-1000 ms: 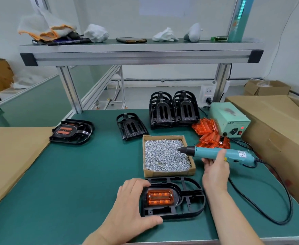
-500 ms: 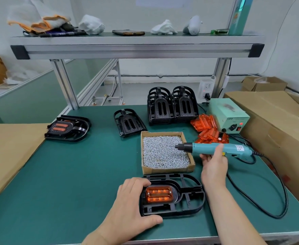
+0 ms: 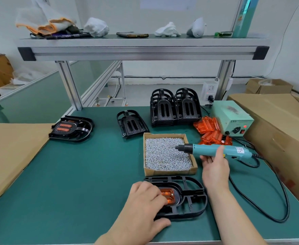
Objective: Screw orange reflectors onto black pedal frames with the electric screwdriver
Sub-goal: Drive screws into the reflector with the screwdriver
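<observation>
The left hand [image 3: 143, 204] lies on the near end of a black plastic pedal frame [image 3: 185, 193] flat on the green tabletop [image 3: 83, 174]. Its fingers [image 3: 155, 191] curl over the frame and half cover the small orange reflector [image 3: 169, 196] seated beneath them, and the thumb hugs the near rim. The right hand [image 3: 214, 167] grasps a teal electric screwdriver [image 3: 215, 150] with fingers wrapped under the barrel. The tool lies level, and its black tip reaches left of those fingers, over a shallow cardboard box of silver screws [image 3: 168, 152] just beyond the frame.
</observation>
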Available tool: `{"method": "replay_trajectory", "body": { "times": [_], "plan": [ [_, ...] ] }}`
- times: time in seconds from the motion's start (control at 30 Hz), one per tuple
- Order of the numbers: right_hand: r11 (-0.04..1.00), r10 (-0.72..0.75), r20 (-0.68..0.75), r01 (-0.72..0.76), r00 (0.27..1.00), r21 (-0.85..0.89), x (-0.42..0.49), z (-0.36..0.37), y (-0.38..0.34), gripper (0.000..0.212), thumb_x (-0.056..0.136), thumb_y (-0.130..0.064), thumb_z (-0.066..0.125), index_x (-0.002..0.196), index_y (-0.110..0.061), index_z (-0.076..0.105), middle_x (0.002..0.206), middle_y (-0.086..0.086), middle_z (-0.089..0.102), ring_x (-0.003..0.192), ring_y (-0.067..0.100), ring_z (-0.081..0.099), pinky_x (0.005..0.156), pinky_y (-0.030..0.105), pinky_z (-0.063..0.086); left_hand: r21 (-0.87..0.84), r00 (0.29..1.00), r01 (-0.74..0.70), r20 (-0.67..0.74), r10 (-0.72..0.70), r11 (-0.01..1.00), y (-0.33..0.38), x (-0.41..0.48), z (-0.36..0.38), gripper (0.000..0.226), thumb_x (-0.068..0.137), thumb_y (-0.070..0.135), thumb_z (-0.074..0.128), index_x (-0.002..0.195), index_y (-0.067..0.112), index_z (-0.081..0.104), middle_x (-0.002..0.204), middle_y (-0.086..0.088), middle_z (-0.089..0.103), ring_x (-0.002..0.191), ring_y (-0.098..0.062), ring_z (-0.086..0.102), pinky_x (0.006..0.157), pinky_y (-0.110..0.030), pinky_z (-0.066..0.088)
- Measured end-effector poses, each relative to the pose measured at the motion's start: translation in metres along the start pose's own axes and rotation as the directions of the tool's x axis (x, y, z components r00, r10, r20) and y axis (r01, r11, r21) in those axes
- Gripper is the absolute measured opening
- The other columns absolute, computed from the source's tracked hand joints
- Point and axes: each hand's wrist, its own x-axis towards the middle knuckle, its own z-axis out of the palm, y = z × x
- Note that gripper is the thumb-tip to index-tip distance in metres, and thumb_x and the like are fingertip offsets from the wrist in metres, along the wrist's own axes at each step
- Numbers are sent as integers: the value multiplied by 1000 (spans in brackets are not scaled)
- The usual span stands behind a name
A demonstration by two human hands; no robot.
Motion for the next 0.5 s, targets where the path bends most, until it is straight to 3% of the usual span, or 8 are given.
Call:
{"method": "replay_trajectory", "body": {
  "times": [0.13,0.37,0.5],
  "plan": [
    [978,4,44,5,999,-209,-4,7,-3,56,108,-40,42,139,7,46,127,21,66,100,21,62,89,27,53,173,995,-93,45,87,981,5,4,-3,28,66,54,70,81,30,69,78,14,58,76,-12,58,84,-26,35],
    [976,-5,55,17,998,-216,-5,6,-1,48,107,-42,43,133,-2,52,117,12,67,91,18,62,87,27,51,178,991,-101,-68,114,979,-11,-8,-21,28,60,45,81,83,31,72,82,17,63,75,-11,60,71,-26,38],
    [986,-16,43,23,999,-168,-3,6,0,33,107,-40,45,121,-11,52,106,3,68,84,11,67,84,26,52,199,988,-10,-147,40,980,-54,-29,-46,25,79,43,68,97,26,72,98,15,65,87,-12,54,74,-27,37]
  ]
}}
